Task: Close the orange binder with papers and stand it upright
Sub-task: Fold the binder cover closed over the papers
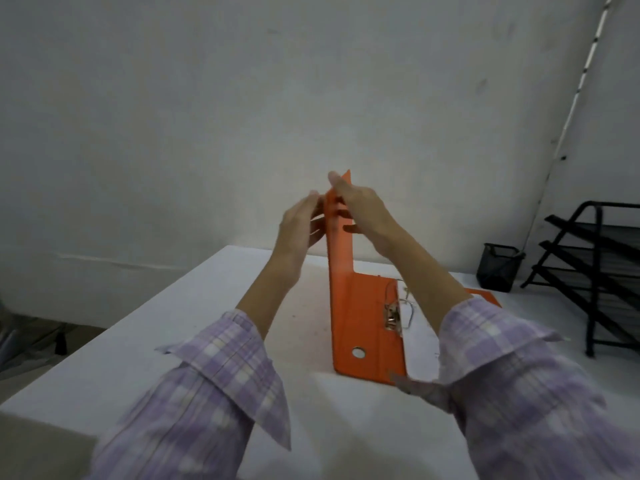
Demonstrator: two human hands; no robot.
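**Hands on the raised cover, binder half shut**

Right hand (360, 209) sits at the top of the raised cover (341, 244), fingers laid flat along its right face, thumb hooked under the edge. Left hand (301, 223) mirrors it on the left face, fingers loosely spread and touching or just off the board; motion blur there, can't tell which. So both hands sandwich the flap near its far top corner, neither fully closed.

Orange binder (360, 327) lies on the white worktop (214, 341), spine flat, long axis running away from the person. Raised cover stands roughly vertical off the spine's left edge. Papers (420, 344) and the metal clip (393, 317) lie to the right of the spine, under the right forearm.

Key relation: cover has to swing rightward and down over the papers, so the left hand is on the pushing side and the right hand is in the path. My read: closing step about half done, standing up not started.

Black wire rack (595, 268) and mesh cup (498, 266) sit far right, well apart.
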